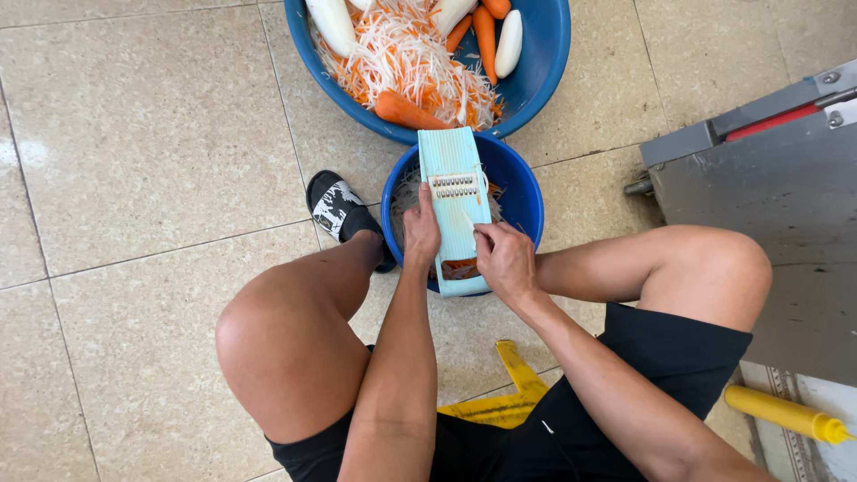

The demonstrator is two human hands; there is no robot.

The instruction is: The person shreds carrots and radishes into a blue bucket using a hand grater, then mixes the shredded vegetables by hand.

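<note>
Head view looked straight down on a pale blue grater [453,205] laid across the rim of a small blue bucket [522,192], its far end resting toward the big blue basin [544,62] of shredded carrot and white radish beyond the bucket. The left hand [421,234] was wrapped closed around the grater's left edge, thumb on top, bracing it over the bucket. The right hand [505,259] was closed on something small pressed against the grater's lower face; what it held was hidden under the fingers, though orange shreds showed just below. To grate well here, the brace should stay firm so the board does not skid off the bucket, and the strokes should run along the blades with fingertips lifted clear as the piece shrinks. Both forearms came in between the bent knees, wrists angled down toward the bucket. A black sandal [337,207] sat left of the bucket, and a yellow bottle [786,412] lay well off to the bucket's right.
</note>
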